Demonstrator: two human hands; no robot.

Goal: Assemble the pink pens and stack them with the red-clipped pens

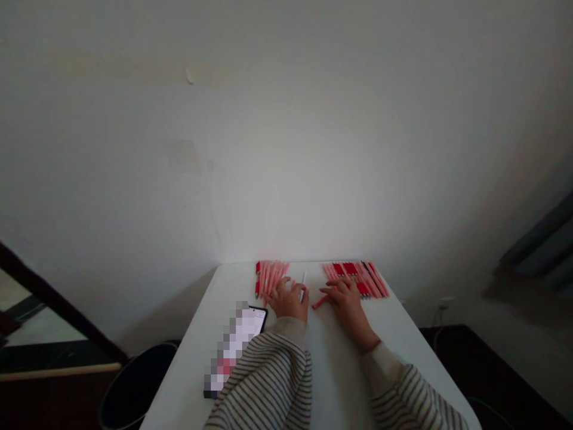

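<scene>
My left hand (289,303) is closed, its thumb and fingers around a slim white pen part (305,277) that sticks up past the fingertips. Just left of it, and partly covered by the fingers, lies a row of pink pen barrels (271,276) with red pieces at its left end. My right hand (350,307) pinches a short red pen piece (319,303), which points toward the left hand; the exact grip is hard to see. Behind the right hand, pink and red pen parts (373,279) lie side by side, some hidden by the fingers.
A phone (244,343) with a lit, blurred screen lies left of my left forearm on the white table (335,382). The table's far edge meets a pale wall (286,149). A dark bin (138,382) stands on the floor at left.
</scene>
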